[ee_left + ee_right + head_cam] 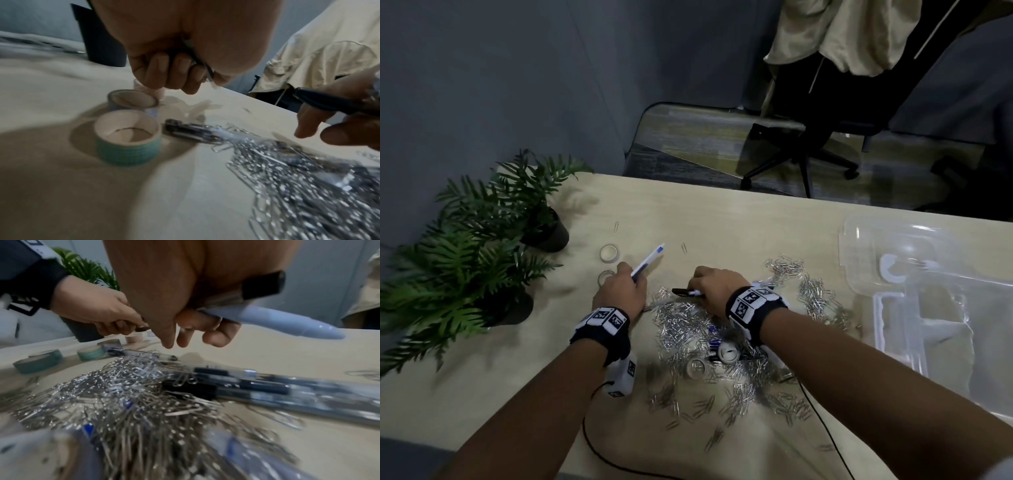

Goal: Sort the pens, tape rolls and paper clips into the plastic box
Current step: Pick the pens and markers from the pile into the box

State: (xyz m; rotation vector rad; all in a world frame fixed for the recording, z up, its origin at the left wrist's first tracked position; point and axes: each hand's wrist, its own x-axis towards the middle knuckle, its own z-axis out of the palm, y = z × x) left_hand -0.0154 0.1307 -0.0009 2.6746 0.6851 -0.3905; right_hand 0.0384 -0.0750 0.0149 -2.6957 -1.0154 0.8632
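My left hand [631,279] grips a white pen with a blue cap [649,260] that points up and away. My right hand [697,287] holds a light blue pen [287,321] and a black-capped pen [263,285] just above the heap of silver paper clips [688,329]. More pens [267,386] lie half buried in the clips. A dark pen [191,131] lies beside a green tape roll [127,138] and a bluish tape roll [131,100], under my left hand [170,76]. The clear plastic box [928,308] stands at the right.
Two potted plants [482,240] stand at the table's left. Further tape rolls [39,361] sit left of the clips, and single clips [616,226] lie beyond. The clear lid [893,246] lies behind the box. A black cable [599,442] runs along the near edge. An office chair [808,137] stands past the table.
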